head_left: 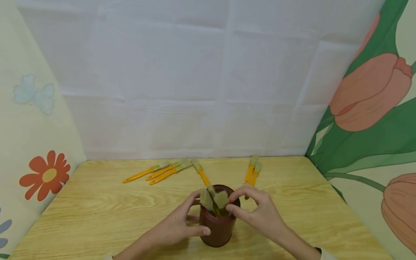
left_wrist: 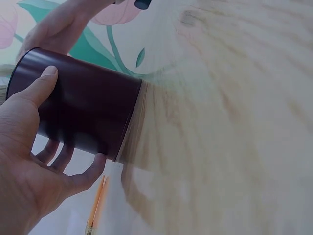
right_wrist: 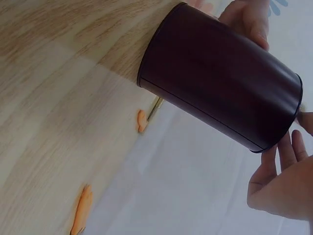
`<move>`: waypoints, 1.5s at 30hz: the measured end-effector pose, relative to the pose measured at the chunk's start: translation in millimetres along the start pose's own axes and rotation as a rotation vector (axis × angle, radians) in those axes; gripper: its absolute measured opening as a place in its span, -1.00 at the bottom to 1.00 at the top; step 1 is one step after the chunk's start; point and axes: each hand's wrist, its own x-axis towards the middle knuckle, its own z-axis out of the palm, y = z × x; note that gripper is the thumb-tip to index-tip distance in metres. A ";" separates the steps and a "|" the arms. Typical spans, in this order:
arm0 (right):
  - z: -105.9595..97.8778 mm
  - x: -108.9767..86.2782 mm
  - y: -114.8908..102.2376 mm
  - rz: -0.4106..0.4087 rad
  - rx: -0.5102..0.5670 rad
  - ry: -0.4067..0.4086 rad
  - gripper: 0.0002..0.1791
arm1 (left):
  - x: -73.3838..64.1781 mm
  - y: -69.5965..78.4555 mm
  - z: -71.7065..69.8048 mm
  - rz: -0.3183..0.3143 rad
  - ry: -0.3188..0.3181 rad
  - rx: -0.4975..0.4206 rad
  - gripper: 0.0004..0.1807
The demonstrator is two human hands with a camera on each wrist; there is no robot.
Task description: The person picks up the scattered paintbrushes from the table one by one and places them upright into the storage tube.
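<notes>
A dark brown cylindrical cup (head_left: 218, 231) stands upright on the table, with several paintbrushes (head_left: 206, 199) in it, their tan bristles up. My left hand (head_left: 177, 222) grips the cup from the left, its thumb on the near side and its fingers round the far side. Thumb and index finger of my right hand (head_left: 260, 209) pinch at the right edge of one paintbrush's bristles (head_left: 221, 199), just above the rim. In the left wrist view the cup (left_wrist: 85, 103) lies between the thumb and spread fingers. From the right wrist view, the cup's wall (right_wrist: 220, 78) hides the brushes inside.
Three orange-handled paintbrushes (head_left: 165, 176) lie at the back left of the wooden table (head_left: 113, 213). Another paintbrush (head_left: 203, 176) lies behind the cup, and two paintbrushes (head_left: 249, 173) at the back right. A white sheet (head_left: 162, 90) hangs behind the table, with flower-printed panels at both sides.
</notes>
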 end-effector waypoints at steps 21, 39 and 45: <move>-41.8 30.4 47.9 0.126 -0.085 0.134 -0.89 | 2.2 -0.7 -4.9 0.031 0.014 0.019 -0.06; -70.5 52.3 153.1 0.490 -0.231 0.103 -0.72 | 0.3 -2.8 -5.9 0.027 0.005 -0.028 -0.03; -67.3 61.5 159.3 0.677 -0.199 0.063 -0.72 | 1.9 -2.2 -2.4 0.034 0.004 -0.078 -0.06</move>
